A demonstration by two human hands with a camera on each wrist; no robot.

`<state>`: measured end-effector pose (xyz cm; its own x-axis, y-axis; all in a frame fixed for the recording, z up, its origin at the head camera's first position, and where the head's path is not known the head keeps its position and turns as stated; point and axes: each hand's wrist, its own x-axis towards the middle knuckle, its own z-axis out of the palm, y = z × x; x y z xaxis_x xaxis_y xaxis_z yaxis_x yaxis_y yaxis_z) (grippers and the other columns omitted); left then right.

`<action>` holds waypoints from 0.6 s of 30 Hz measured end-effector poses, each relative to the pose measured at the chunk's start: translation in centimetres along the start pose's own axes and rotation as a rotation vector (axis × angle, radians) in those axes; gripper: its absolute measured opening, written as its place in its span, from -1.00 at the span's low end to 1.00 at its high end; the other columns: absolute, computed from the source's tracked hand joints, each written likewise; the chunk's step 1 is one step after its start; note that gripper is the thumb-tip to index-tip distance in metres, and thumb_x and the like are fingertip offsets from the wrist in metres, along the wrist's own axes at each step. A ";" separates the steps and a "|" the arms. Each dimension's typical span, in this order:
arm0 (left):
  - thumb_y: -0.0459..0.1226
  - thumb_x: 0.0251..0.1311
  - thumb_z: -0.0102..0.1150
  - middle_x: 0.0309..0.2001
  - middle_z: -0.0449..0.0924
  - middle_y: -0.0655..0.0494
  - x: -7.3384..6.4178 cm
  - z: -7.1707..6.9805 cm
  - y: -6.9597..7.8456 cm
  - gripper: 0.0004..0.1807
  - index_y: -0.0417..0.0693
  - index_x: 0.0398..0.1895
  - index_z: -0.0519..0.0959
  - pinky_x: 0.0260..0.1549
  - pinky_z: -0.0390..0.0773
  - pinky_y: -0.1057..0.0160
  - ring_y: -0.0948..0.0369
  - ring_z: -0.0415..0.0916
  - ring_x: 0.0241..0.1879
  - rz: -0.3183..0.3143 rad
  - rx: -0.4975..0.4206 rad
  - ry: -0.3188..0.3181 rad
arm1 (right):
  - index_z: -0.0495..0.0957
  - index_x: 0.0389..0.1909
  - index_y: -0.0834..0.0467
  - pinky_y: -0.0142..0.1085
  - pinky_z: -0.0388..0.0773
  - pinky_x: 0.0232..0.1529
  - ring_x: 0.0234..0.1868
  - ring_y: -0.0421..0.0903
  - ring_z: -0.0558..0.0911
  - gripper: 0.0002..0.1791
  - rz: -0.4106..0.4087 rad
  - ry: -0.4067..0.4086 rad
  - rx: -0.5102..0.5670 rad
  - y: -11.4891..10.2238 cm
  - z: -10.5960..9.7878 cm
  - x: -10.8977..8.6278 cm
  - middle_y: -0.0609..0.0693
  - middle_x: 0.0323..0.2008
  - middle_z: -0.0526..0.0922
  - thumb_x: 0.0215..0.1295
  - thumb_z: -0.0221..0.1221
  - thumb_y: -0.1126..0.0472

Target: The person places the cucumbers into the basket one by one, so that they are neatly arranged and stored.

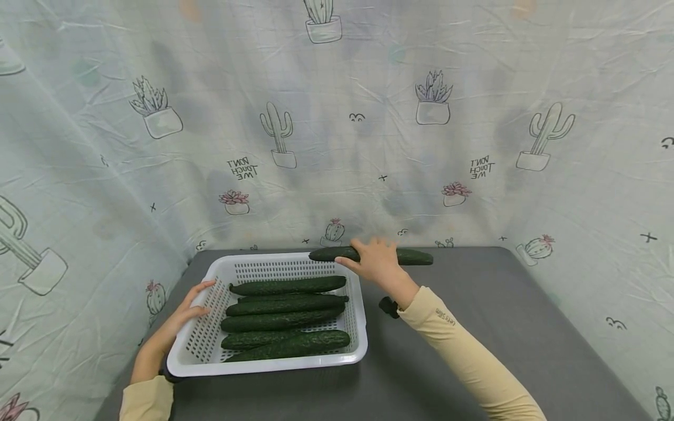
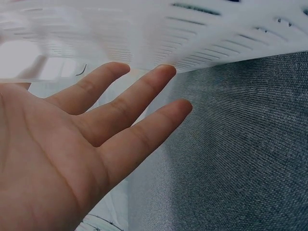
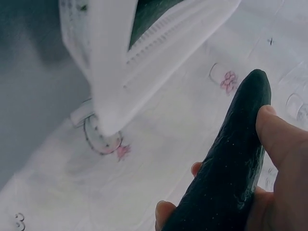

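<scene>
My right hand (image 1: 377, 261) grips a dark green cucumber (image 1: 416, 257) round its middle, over the far right corner of a white plastic basket (image 1: 184, 369). In the right wrist view the thumb lies along one side of that cucumber (image 3: 224, 159), with fingertips showing on the other. Several more cucumbers (image 1: 286, 320) lie side by side in the basket, roughly crosswise. My left hand (image 1: 179, 318) is at the basket's left side, thumb and fingertips over the rim. In the left wrist view its fingers (image 2: 139, 137) stretch out fairly straight beside the slotted wall.
The basket stands on a dark grey table (image 1: 447, 327). A small black object (image 1: 388, 307) shows beside the right wrist. Pale curtains (image 1: 337, 146) printed with cacti close off the back and both sides.
</scene>
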<state>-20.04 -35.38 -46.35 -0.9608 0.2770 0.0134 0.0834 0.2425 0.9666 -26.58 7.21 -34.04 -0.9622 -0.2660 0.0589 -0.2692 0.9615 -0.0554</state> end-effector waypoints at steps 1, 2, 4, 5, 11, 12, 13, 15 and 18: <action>-0.31 0.35 -0.24 0.35 -0.40 -0.25 0.0 0.0 0.0 -0.34 0.12 0.44 -0.21 -0.25 0.43 -0.09 -0.36 0.02 0.16 -0.002 -0.002 0.001 | 0.22 0.33 -0.16 0.25 0.13 0.11 0.18 0.27 0.32 -0.22 -0.005 0.002 -0.008 -0.3 0.0 -0.1 0.28 0.15 0.39 0.16 -0.20 -0.48; -0.31 0.35 -0.25 0.35 -0.40 -0.26 0.0 0.0 0.0 -0.34 0.11 0.44 -0.22 -0.26 0.44 -0.10 -0.36 0.02 0.15 0.000 -0.005 -0.002 | 0.23 0.32 -0.16 0.24 0.15 0.09 0.16 0.26 0.34 -0.22 -0.012 0.005 -0.016 -0.6 0.1 -0.1 0.27 0.13 0.40 0.16 -0.21 -0.48; -0.31 0.35 -0.25 0.35 -0.38 -0.26 0.0 0.0 0.0 -0.34 0.12 0.44 -0.22 -0.26 0.44 -0.10 -0.34 0.05 0.14 -0.004 -0.004 0.001 | 0.23 0.32 -0.18 0.23 0.16 0.09 0.15 0.25 0.35 -0.23 -0.026 0.005 -0.033 -1.1 0.3 -0.2 0.26 0.11 0.40 0.16 -0.24 -0.49; -0.30 0.35 -0.25 0.35 -0.37 -0.25 0.0 0.0 0.0 -0.34 0.13 0.44 -0.22 -0.26 0.44 -0.09 -0.32 0.07 0.14 -0.008 -0.005 0.004 | 0.23 0.31 -0.18 0.22 0.17 0.08 0.14 0.25 0.35 -0.23 -0.035 0.007 -0.040 -1.4 0.4 -0.3 0.26 0.10 0.41 0.16 -0.24 -0.49; -0.29 0.35 -0.25 0.34 -0.36 -0.27 0.0 0.1 0.1 -0.34 0.15 0.44 -0.23 -0.26 0.45 -0.08 -0.29 0.10 0.13 -0.018 0.000 0.004 | 0.23 0.31 -0.17 0.15 0.24 0.03 0.05 0.21 0.40 -0.23 -0.080 0.008 -0.081 -3.0 1.0 -0.6 0.24 0.02 0.44 0.17 -0.26 -0.49; -0.29 0.35 -0.25 0.34 -0.37 -0.28 0.0 0.1 0.1 -0.34 0.14 0.44 -0.23 -0.26 0.45 -0.09 -0.30 0.10 0.12 -0.016 0.004 0.004 | 0.24 0.30 -0.17 0.13 0.25 0.01 0.03 0.21 0.41 -0.24 -0.087 0.009 -0.086 -3.3 1.0 -0.7 0.23 0.00 0.45 0.17 -0.27 -0.49; -0.29 0.35 -0.25 0.34 -0.36 -0.27 0.0 0.1 0.0 -0.34 0.14 0.44 -0.22 -0.26 0.45 -0.08 -0.30 0.10 0.13 -0.018 0.005 0.005 | 0.26 0.29 -0.16 0.12 0.26 0.00 0.02 0.20 0.41 -0.24 -0.092 0.010 -0.089 -3.6 1.1 -0.7 0.23 -0.01 0.45 0.17 -0.27 -0.49; -0.28 0.35 -0.25 0.34 -0.37 -0.27 0.0 0.1 0.1 -0.34 0.14 0.44 -0.22 -0.26 0.45 -0.08 -0.30 0.09 0.13 -0.016 0.011 0.003 | 0.28 0.28 -0.17 0.12 0.27 0.00 0.00 0.19 0.42 -0.25 -0.104 0.009 -0.088 -4.2 1.2 -0.8 0.21 -0.02 0.46 0.17 -0.27 -0.48; -0.28 0.35 -0.24 0.34 -0.37 -0.26 0.0 0.1 0.1 -0.34 0.14 0.44 -0.22 -0.25 0.45 -0.08 -0.31 0.08 0.13 -0.018 0.017 0.008 | 0.29 0.26 -0.16 0.11 0.27 0.01 0.00 0.18 0.43 -0.26 -0.125 0.004 -0.083 -5.1 1.4 -1.0 0.20 -0.03 0.48 0.17 -0.27 -0.48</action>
<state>-20.02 -35.28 -46.31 -0.9642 0.2653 -0.0016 0.0707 0.2626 0.9623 -24.35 2.46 -35.18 -0.9212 -0.3838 0.0645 -0.3822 0.9234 0.0355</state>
